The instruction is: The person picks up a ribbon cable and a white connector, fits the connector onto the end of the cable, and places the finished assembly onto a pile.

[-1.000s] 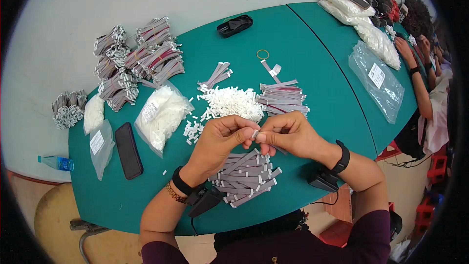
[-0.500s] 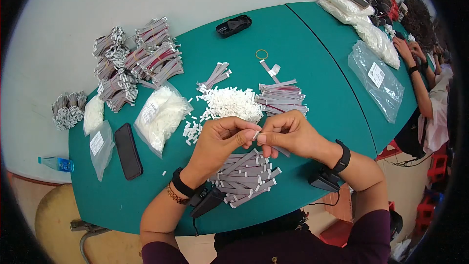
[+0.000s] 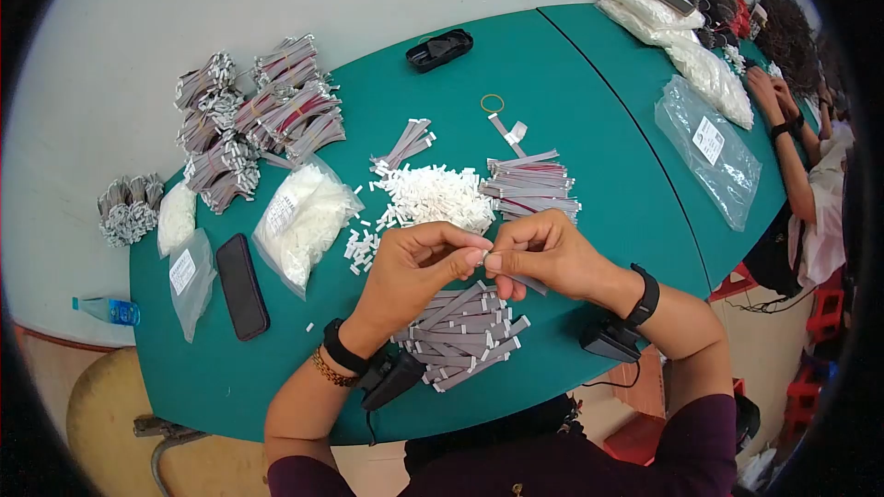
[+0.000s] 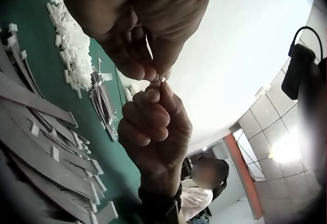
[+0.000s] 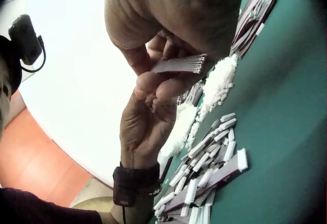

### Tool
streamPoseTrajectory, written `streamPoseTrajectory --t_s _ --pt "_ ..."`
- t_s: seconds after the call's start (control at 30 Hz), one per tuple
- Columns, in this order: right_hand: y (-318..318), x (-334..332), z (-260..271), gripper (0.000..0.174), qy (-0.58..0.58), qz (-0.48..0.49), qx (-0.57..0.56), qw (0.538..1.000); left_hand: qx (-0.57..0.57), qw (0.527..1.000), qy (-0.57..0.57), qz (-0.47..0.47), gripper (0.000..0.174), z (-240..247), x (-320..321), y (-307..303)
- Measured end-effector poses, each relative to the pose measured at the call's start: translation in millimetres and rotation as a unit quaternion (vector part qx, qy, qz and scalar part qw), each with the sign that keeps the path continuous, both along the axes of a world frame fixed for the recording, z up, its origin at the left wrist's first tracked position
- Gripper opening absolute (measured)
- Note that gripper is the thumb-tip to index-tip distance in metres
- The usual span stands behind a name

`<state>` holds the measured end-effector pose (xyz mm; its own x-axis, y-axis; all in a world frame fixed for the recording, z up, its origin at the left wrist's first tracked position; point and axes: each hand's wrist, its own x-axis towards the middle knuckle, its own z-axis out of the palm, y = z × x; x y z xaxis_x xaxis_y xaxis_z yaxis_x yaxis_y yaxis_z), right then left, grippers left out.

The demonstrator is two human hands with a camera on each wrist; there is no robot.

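Note:
Fingertip to fingertip, both hands meet over the table in the head view. My right hand pinches a short grey ribbon cable, whose end with bare metal terminals sticks out beside the palm in the right wrist view. At the cable's other end, my left hand pinches a small white connector between thumb and forefinger, mostly hidden by the fingertips. Below the hands lies a loose pile of ribbon cables with white connectors. Just beyond them is a heap of loose white connectors, with a stack of ribbon cables beside it.
Bundled cables are stacked at the back left of the green table. Nearby lie a bag of white connectors and a phone. A black case and rubber band lie farther back. Another person's arm rests at right.
Both hands stay in nearly the same place, fingertips shifting slightly around the small connector, less of which now shows. At far right, the other person's hands have moved a little.

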<state>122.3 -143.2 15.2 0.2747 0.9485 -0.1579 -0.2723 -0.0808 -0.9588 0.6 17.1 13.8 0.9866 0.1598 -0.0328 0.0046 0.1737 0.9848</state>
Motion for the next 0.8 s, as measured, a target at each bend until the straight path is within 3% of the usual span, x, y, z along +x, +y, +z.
streamPoseTrajectory --t_s 0.33,0.53,0.8 --pt "0.1 -1.8 1.9 0.020 -0.030 -0.012 -0.013 0.999 0.073 0.995 -0.049 0.042 0.013 -1.8 0.4 -6.6" --pt "-0.3 -0.4 5.4 0.021 -0.012 -0.003 -0.007 1.000 -0.049 0.999 0.020 0.002 0.013 -2.4 0.2 -1.6" --pt "-0.4 -0.9 1.7 0.020 -0.017 0.004 0.032 0.999 -0.045 0.999 0.006 0.010 0.014 -1.6 0.1 -1.8"
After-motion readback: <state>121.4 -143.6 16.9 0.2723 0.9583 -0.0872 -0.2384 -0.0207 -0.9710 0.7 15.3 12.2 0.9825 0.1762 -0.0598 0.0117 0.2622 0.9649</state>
